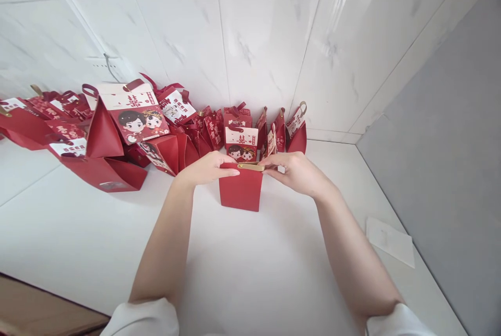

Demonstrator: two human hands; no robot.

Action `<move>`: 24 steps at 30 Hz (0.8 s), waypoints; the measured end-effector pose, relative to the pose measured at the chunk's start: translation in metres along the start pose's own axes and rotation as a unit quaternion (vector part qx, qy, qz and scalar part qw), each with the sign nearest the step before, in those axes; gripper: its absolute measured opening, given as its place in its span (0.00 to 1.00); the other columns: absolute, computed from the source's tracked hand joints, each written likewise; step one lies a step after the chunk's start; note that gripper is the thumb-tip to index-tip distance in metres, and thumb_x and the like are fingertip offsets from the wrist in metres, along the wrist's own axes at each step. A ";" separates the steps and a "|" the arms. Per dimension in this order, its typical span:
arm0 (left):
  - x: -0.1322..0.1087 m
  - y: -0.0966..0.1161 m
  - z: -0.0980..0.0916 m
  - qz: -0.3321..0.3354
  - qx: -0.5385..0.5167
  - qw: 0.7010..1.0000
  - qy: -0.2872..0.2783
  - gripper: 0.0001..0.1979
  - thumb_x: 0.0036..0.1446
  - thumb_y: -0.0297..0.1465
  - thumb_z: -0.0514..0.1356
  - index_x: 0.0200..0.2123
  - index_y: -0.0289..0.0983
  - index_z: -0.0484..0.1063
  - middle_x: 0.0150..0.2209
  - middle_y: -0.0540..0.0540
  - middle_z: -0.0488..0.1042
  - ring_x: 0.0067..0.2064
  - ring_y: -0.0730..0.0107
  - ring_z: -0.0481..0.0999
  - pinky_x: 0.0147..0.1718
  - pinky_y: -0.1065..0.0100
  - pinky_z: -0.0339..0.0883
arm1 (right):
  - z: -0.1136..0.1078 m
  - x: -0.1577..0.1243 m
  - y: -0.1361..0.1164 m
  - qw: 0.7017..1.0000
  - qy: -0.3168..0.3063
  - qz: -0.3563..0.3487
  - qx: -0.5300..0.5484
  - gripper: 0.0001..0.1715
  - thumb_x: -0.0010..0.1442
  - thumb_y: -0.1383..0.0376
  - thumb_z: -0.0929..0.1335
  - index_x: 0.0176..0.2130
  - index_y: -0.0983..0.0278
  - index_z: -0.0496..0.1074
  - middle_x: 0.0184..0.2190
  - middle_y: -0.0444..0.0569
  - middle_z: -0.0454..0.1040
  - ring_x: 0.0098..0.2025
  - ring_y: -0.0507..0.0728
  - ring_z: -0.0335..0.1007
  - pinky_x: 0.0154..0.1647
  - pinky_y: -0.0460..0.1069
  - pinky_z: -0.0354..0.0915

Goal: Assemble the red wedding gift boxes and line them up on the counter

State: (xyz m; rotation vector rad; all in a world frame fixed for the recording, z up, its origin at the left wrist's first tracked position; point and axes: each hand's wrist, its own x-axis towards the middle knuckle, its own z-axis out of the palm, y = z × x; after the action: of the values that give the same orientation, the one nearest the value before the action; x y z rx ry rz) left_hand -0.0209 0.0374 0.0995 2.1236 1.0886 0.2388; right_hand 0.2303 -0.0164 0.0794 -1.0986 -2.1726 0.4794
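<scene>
A small red paper gift box (240,190) stands upright on the white surface (242,263) in the middle. My left hand (207,168) grips its top left edge with curled fingers. My right hand (295,171) pinches the top right edge, by a gold strip (251,167) lying along the box's top. Both hands are closed on the box.
Many finished red gift boxes with cartoon couple labels (133,117) are piled along the tiled wall from the left to the centre, some standing behind the held box (241,140). A white paper sheet (389,241) lies at the right. A grey panel (450,169) borders the right side.
</scene>
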 end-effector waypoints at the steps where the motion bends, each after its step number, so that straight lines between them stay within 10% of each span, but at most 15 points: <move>1: 0.000 0.001 0.000 -0.002 0.003 1.000 0.000 0.16 0.54 0.43 0.57 0.28 0.35 0.73 0.25 0.51 0.63 0.27 0.74 0.59 0.25 0.70 0.52 | -0.002 0.000 -0.001 1.000 0.001 -0.002 -0.005 0.11 0.63 0.66 0.65 0.43 0.59 0.75 0.39 0.46 0.78 0.37 0.56 0.74 0.37 0.50 0.68; 8: 0.002 0.002 0.003 0.005 0.038 0.999 -0.020 0.17 0.53 0.43 0.59 0.31 0.35 0.75 0.24 0.52 0.63 0.25 0.74 0.59 0.24 0.70 0.51 | 0.008 0.005 -0.017 0.994 0.072 0.016 0.081 0.12 0.65 0.61 0.63 0.48 0.59 0.70 0.39 0.47 0.78 0.38 0.55 0.75 0.41 0.51 0.69; 16: 0.005 0.004 0.008 0.054 0.026 0.998 -0.027 0.14 0.55 0.39 0.58 0.41 0.38 0.75 0.45 0.47 0.74 0.45 0.62 0.72 0.44 0.66 0.64 | 0.034 0.012 -0.023 0.978 0.051 -0.024 0.202 0.16 0.66 0.66 0.59 0.54 0.58 0.60 0.49 0.49 0.73 0.58 0.56 0.66 0.55 0.54 0.65; 24: 0.003 0.007 0.007 0.084 -0.023 0.996 0.003 0.16 0.56 0.37 0.58 0.47 0.39 0.73 0.49 0.48 0.74 0.51 0.60 0.71 0.52 0.64 0.63 | 0.023 0.006 -0.032 0.991 0.067 -0.048 0.105 0.22 0.67 0.66 0.58 0.59 0.56 0.55 0.53 0.51 0.70 0.58 0.59 0.64 0.57 0.59 0.62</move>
State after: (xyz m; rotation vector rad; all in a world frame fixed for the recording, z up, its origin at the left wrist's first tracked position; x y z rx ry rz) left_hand -0.0117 0.0338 0.0990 2.1758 0.9010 0.3460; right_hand 0.1933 -0.0314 0.0835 -0.8816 -1.9964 0.5604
